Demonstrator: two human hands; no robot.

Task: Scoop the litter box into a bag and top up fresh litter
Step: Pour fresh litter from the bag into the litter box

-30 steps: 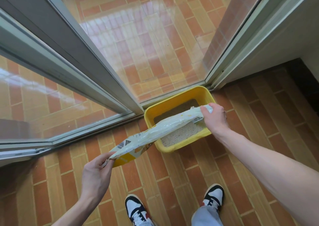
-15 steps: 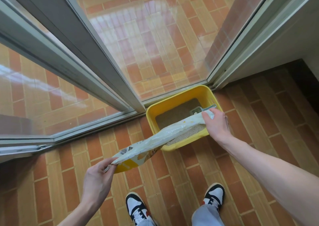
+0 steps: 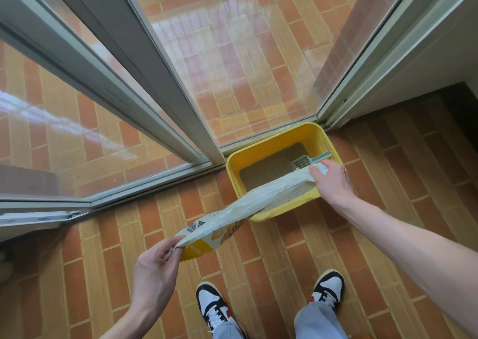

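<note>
Over the yellow litter box [image 3: 274,144] in the corner by the glass doors, the litter bag [image 3: 248,201] hangs stretched out: left hand [image 3: 155,269] pinches its bottom end, right hand [image 3: 332,181] grips the top. Grey scoop [image 3: 307,160] sits inside on the litter.

The litter box [image 3: 271,210] is smooth, slightly glossy yellow plastic, holding matt, grainy beige litter [image 3: 269,169]. The scoop [image 3: 309,160] is pale grey-green plastic with a slotted blade. The litter bag [image 3: 248,204] is thin, crinkled, shiny plastic film, whitish with yellow print. The floor [image 3: 297,256] is matt orange and tan tile. The glass doors [image 3: 240,62] are glossy and reflective, in smooth, painted-looking metal frames [image 3: 165,85].
</note>
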